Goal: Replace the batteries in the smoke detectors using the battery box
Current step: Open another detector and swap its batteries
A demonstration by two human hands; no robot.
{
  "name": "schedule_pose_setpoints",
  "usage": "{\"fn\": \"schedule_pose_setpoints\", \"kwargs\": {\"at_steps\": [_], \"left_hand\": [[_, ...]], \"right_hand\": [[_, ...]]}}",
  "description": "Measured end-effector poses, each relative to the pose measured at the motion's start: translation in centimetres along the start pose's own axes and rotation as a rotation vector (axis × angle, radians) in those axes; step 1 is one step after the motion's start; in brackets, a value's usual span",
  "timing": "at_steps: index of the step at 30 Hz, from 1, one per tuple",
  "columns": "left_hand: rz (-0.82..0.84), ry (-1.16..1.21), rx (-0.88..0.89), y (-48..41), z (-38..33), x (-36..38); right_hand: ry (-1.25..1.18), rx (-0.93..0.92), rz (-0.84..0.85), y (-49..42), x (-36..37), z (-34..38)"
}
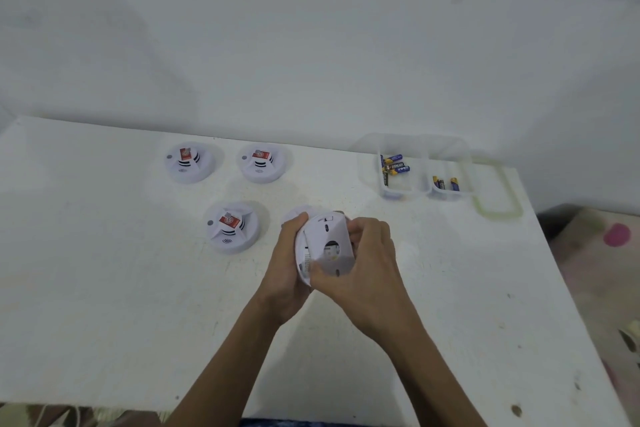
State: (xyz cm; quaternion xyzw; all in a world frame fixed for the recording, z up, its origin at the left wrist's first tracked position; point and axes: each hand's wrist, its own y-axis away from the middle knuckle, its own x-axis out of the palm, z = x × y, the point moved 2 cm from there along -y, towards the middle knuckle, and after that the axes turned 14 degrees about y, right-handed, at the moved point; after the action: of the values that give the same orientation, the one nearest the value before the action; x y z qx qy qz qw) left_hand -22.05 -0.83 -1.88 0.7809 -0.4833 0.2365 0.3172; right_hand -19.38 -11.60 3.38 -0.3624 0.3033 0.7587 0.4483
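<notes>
Both hands hold one white smoke detector (325,239) above the table, its back side facing me. My left hand (289,274) grips its left rim. My right hand (367,267) grips the round back cover from the right. Three more white smoke detectors with red labels rest face up on the table: one at the back left (188,161), one at the back middle (261,163) and one nearer to me (232,227). The clear battery box (424,189) stands at the back right, with several batteries (394,166) in its left compartment and others (446,183) in its right.
The white table (121,288) meets a white wall at the back. A clear lid with a green rim (498,191) lies right of the battery box. The table's right edge drops to a patterned cloth (595,270).
</notes>
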Motion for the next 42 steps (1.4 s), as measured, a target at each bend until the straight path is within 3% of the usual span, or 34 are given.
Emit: {"fn": "schedule_pose_setpoints", "kwargs": {"at_steps": [7, 15, 21, 25, 30, 37, 42], "left_hand": [[-0.040, -0.012, -0.045, 0.1, 0.3, -0.2], [0.057, 0.036, -0.076, 0.2, 0.9, -0.9], [0.090, 0.165, -0.105, 0.2, 0.0, -1.0], [0.157, 0.295, -0.223, 0.1, -0.3, -1.8], [0.231, 0.360, -0.256, 0.1, -1.0, -2.4], [0.325, 0.433, -0.336, 0.3, -1.5, -2.8], [0.392, 0.483, -0.390, 0.5, -1.6, -2.9]], "right_hand": [[0.019, 0.015, 0.003, 0.1, -0.1, 0.4], [-0.041, 0.005, -0.004, 0.5, 0.0, 0.4], [-0.431, -0.077, -0.100, 0.7, -1.1, 0.3], [-0.652, 0.043, -0.212, 0.2, -1.9, -2.8], [-0.377, 0.213, -0.286, -0.3, -0.7, -7.1], [0.277, 0.188, -0.223, 0.1, 4.5, -9.4], [0.412, 0.156, -0.137, -0.4, 7.6, -10.5]]}}
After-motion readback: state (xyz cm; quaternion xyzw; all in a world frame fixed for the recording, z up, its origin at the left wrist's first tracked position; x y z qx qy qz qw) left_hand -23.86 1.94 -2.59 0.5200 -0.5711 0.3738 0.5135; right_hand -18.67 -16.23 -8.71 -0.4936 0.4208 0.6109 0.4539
